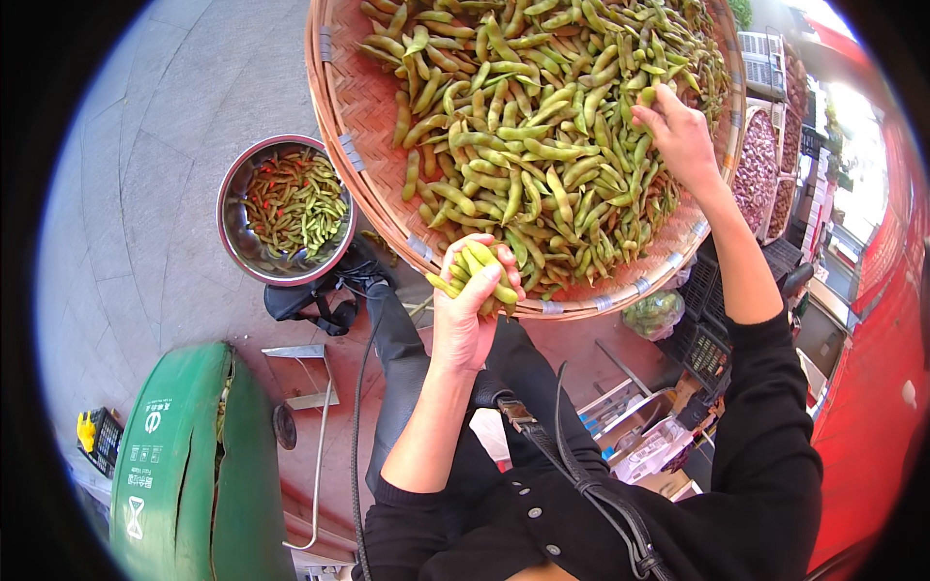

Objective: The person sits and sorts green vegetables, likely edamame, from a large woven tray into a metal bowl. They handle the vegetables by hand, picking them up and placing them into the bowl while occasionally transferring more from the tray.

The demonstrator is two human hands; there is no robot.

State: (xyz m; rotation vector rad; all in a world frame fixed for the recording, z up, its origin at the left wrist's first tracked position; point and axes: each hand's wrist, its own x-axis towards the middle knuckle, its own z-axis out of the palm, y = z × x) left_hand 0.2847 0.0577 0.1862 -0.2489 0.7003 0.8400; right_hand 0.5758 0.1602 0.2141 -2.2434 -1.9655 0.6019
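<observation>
A wide woven bamboo tray [370, 138] spreads before me, heaped with green soybean pods [508, 145]. My left hand [472, 290] is at the tray's near rim, its fingers curled around a small bunch of pods [487, 265]. Over the right part of the heap, my right hand [676, 131] pinches a single pod [647, 95] between thumb and fingers. To the left of the tray stands a round steel bowl [231, 250] that holds more pods [298, 203], some with bright red spots or pieces among them.
A cracked green waste bin [160, 450] stands at lower left, near a metal-framed cart [320, 450]. Below the bowl lies a black bag [298, 301]. On the right are black crates [705, 356], a bagged green vegetable [654, 314] and baskets of reddish bulbs [755, 167].
</observation>
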